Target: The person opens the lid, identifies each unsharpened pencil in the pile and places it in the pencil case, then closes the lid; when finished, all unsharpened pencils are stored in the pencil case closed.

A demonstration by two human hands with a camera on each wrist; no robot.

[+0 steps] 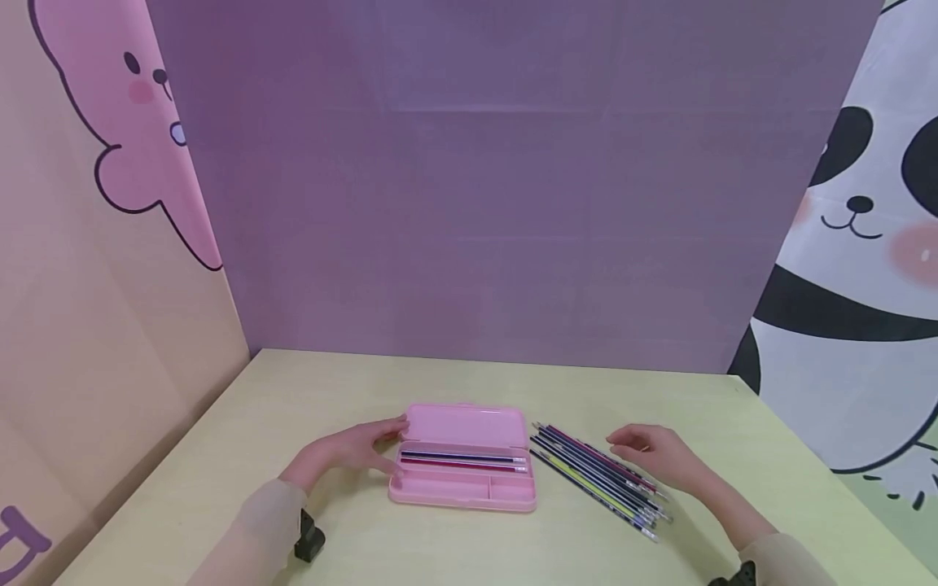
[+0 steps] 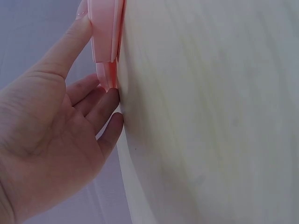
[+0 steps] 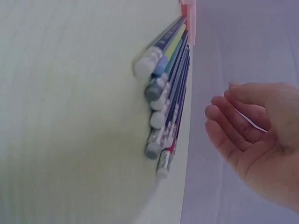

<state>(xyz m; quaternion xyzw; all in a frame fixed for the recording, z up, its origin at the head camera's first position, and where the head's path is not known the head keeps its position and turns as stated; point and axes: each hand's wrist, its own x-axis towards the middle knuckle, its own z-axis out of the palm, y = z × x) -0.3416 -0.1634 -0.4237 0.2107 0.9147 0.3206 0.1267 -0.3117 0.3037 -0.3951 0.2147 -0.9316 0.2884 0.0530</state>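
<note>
Lying open, pink pencil case (image 1: 440,489): it sat mid-table, long axis nine to three o'clock, lid (image 1: 466,426) toward twelve; seemingly light, stiff, slightly slick plastic, best held by the short ends.
Loose pencils (image 1: 597,474): they lay fanned just past three o'clock of the case, eraser ends toward four, other ends toward ten; I judged them light, rigid, apt to roll, surest held mid-shaft.
Left hand (image 1: 355,446): at the case's nine o'clock end, thumb and fingers stood apart, touching its edge without clamping.
Right hand (image 1: 659,456): toward two o'clock of the pile, loosely bent fingers held nothing.
Pencils inside (image 1: 463,466): a few lay nine to three, erasers at three.
</note>
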